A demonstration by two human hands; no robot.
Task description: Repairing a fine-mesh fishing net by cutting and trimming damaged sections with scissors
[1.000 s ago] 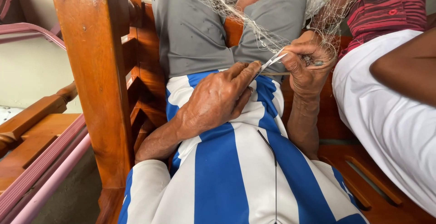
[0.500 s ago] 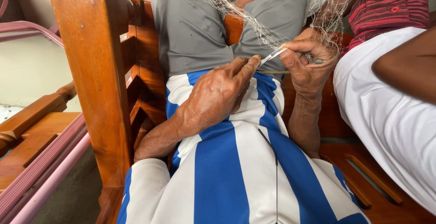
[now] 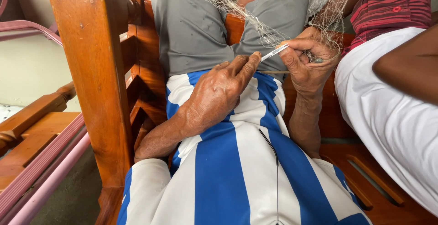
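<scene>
— What did the left hand [image 3: 214,95] have hold of?

— Its fingers were drawn close together, and the fingertips met the near end of a slim pale netting needle [image 3: 274,52] in front of the belly. I could not tell whether they pinched the needle itself or a strand at its tip.

— And the right hand [image 3: 308,63]?

— It was curled tight around a bunch of fine whitish fishing net [image 3: 255,22], with the thumb and forefinger pressing the needle's far end. Something small and dark sat in its palm, too hidden to make out.

— Where did the net run?

— From that fist up over the lap in grey shorts [image 3: 200,28] and out of the top of the view.

— Any labels or packages about?

— None that I could make out. The person wore a blue-and-white striped shirt [image 3: 228,175] and sat on a brown wooden slatted bench [image 3: 91,79]. A second person in a red striped top [image 3: 392,6] and white cloth [image 3: 392,111] sat close on the right, one dark forearm [image 3: 408,70] lying across it.
</scene>
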